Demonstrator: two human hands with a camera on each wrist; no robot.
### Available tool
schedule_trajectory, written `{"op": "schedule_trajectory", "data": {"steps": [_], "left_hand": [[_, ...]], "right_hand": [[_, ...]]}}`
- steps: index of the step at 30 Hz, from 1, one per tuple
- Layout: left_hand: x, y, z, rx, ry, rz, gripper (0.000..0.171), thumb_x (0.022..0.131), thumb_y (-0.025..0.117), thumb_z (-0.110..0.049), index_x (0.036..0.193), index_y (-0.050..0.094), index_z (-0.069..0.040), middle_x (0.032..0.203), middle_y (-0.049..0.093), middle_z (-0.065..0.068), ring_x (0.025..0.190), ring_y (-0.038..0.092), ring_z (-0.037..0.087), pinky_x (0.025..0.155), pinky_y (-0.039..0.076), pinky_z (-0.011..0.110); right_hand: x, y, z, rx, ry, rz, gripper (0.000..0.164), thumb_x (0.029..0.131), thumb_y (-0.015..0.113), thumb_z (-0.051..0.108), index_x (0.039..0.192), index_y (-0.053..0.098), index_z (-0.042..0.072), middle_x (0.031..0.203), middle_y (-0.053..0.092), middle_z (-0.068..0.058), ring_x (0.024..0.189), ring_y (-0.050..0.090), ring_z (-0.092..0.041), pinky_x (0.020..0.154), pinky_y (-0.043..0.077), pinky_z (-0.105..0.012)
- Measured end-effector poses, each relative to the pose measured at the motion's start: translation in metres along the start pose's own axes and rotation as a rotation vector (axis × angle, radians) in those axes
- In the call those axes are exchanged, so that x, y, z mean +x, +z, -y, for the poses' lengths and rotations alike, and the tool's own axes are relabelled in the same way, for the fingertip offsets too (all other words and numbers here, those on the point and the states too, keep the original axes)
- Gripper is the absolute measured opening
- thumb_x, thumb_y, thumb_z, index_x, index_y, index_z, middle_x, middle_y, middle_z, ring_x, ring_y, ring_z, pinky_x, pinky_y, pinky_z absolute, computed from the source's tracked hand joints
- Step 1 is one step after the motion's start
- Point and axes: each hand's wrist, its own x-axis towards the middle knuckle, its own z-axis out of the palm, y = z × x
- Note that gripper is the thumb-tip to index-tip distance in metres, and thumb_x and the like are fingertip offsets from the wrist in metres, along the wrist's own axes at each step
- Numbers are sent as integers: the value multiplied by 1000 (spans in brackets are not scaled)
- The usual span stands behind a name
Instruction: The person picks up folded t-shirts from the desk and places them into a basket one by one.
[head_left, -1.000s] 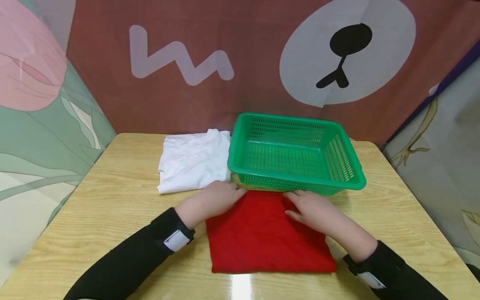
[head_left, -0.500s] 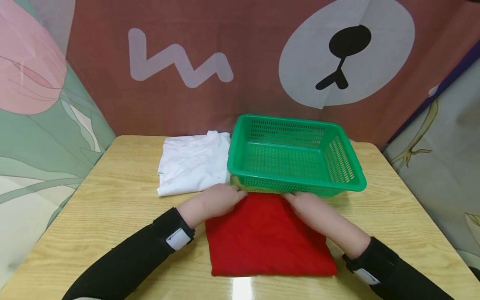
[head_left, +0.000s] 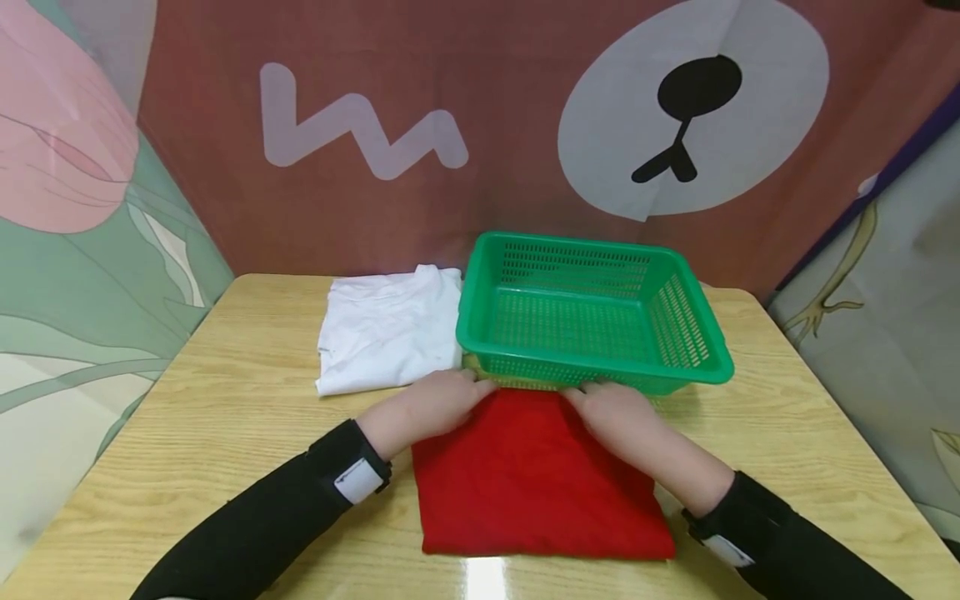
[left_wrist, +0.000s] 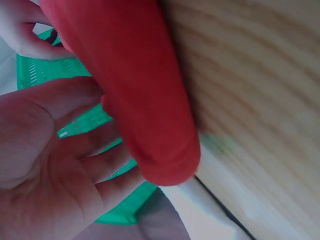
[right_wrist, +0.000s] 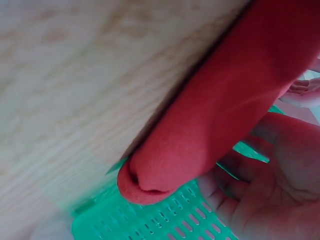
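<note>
Red cloth (head_left: 536, 492) looked light, kinda floppy, easiest by the far corners; left hand (head_left: 442, 400) and right hand (head_left: 618, 421) had fingers (left_wrist: 110, 160) loosely extended there, couldn't tell if pinching.

My remote feed shows red cloth (head_left: 540, 492) at lower centre, white cloth (head_left: 393, 329) centre-left, green basket (head_left: 570, 321) mid-frame, pale-zigzagged brown backdrop (head_left: 510, 50) up top.

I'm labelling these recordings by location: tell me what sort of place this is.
Probably an indoor workspace, perhaps for laundry: a wood-grain table, a cartoon-printed backdrop behind it, and folded red cloth.
</note>
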Motion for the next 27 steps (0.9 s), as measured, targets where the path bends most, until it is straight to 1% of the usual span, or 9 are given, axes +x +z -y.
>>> {"op": "schedule_trajectory", "data": {"steps": [3,8,10,13,16,19,22,23,27], "left_hand": [[0,0,-1,-16,-14,-16,31,99,66,-5,129,62,-8,103,68,13,94,69,26,79,60,35],[0,1,-1,-59,-33,-41,31,98,68,-4,128,62,-6,104,67,12,95,68,25,80,59,34],[1,0,-2,-73,-46,-48,31,97,69,-4,127,63,-6,103,67,12,95,67,24,79,58,33],[2,-1,-2,-79,-69,-49,28,95,71,-3,122,67,-4,101,66,11,93,67,24,77,58,33],[2,-1,-2,-90,-98,-43,21,93,72,-2,114,70,-3,98,65,11,91,66,25,76,58,35],[1,-2,-2,-98,-117,-46,13,91,71,1,102,71,-5,92,67,10,88,68,26,74,58,38],[-1,-4,-2,-95,-112,-73,14,88,70,3,97,70,-8,87,70,8,85,70,28,73,58,41],[-2,-5,-2,-98,-106,-86,15,88,69,4,96,70,-8,86,71,8,85,70,27,73,59,41],[-7,-7,-2,-119,-84,-135,18,89,69,4,103,71,-7,92,73,7,89,71,26,79,59,41]], "right_hand": [[-1,-2,1,-3,-9,3,25,91,67,-6,112,71,7,89,69,-9,81,65,-27,67,58,-38],[-5,-8,3,5,-14,21,29,90,68,-8,117,69,5,95,69,-11,83,66,-28,69,59,-40],[-6,-9,4,-9,-19,-1,30,89,70,-8,116,69,4,95,69,-11,84,67,-27,69,59,-40],[-8,-9,4,-37,-33,-54,30,85,73,-9,113,70,2,90,68,-10,81,67,-25,66,57,-38],[-10,-9,4,-62,-46,-106,26,82,76,-10,106,72,1,86,66,-9,77,66,-23,64,55,-36],[-12,-11,4,-84,-57,-144,22,80,78,-10,99,73,0,85,66,-9,75,65,-23,63,54,-34],[-14,-13,4,-90,-68,-171,22,78,79,-12,95,72,-1,85,65,-10,73,65,-23,63,54,-33],[-15,-14,3,-84,-71,-175,22,78,79,-12,95,72,-1,84,64,-9,72,64,-23,62,54,-33],[-19,-20,2,-48,-81,-192,26,76,79,-14,96,71,0,83,60,-9,67,60,-22,59,52,-33]]}}
